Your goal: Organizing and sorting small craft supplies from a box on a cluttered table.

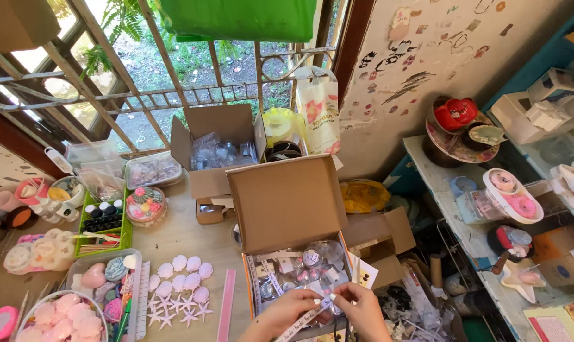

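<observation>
Both my hands meet at the bottom middle, over the near end of an open cardboard box (287, 202) filled with small clear packets and charms. My left hand (286, 315) and my right hand (361, 310) together pinch a small clear item with a strip of printed white ribbon (306, 318) running between the fingers. The box lid stands up behind the contents.
Pink shell and star shapes (179, 288) lie on the wooden table beside a pink ruler (226, 313). A second open box (218, 152) of clear containers stands by the barred window. Trays and tubs of craft pieces fill the left; cluttered shelves (464, 215) stand right.
</observation>
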